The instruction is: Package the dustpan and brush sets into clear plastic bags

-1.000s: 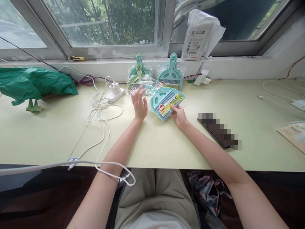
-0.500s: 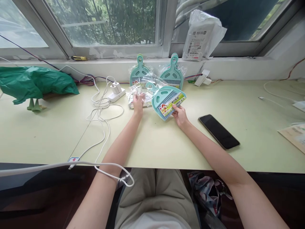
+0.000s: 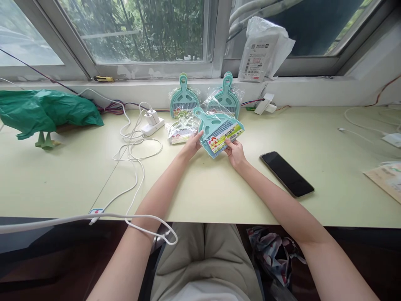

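Between my two hands a mint-green dustpan and brush set (image 3: 216, 129) in clear wrap is held tilted above the table, its printed label facing me. My right hand (image 3: 235, 154) pinches its lower right edge, thumb on the label. At its left edge, my left hand (image 3: 193, 145) is closed on the pan's side; some of its fingers are hidden behind. Just beyond my left hand a paler wrapped set (image 3: 181, 130) lies on the table. Two groups of wrapped dustpan sets, a left one (image 3: 184, 98) and a right one (image 3: 226, 98), lean upright against the sill.
A black phone (image 3: 287, 174) lies right of my right hand. White cables (image 3: 133, 154) and a power strip (image 3: 153, 126) spread on the left, near a green plastic bag (image 3: 53, 109). A wrapped white package (image 3: 261, 52) stands on the sill, with a yellow cutter (image 3: 104, 78) farther left.
My left hand has left the paler wrapped set and come right and nearer to grip the mint dustpan set's left side. My right hand keeps its hold.
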`<state>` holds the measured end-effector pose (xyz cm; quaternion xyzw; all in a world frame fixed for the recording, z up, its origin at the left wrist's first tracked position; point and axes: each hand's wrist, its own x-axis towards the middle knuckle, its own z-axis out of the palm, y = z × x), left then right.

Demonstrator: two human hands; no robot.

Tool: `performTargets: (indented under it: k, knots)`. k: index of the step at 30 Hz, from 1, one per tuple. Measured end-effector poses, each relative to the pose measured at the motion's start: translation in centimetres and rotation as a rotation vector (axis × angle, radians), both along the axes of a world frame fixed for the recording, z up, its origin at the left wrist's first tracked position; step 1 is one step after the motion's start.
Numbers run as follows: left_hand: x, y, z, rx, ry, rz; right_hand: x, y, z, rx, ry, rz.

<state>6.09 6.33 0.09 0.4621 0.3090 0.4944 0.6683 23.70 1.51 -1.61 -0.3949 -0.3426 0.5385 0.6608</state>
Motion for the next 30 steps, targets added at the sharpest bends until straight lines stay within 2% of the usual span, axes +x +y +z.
performTargets:
  k: [7, 10, 13, 21, 30]
  knots:
    - [0.3, -0.7, -0.2, -0.065, -0.045, -0.231, 0.0, 0.0, 0.1, 0.000, 0.018, -0.030]
    - [0.5, -0.7, -0.3, -0.078, -0.049, -0.282, 0.1, 0.0, 0.2, 0.013, 0.030, -0.023]
    - [1.0, -0.9, -0.3, -0.040, -0.065, -0.234, 0.0, 0.0, 0.4, 0.013, 0.024, -0.033]
    - [3.3, -2.3, 0.4, 0.095, -0.058, 0.022, -0.2, -0.4, 0.8, 0.020, 0.017, -0.065]
    - [3.7, -2.5, 0.2, 0.104, 0.063, 0.134, -0.2, -0.2, 0.6, 0.044, 0.056, -0.081]
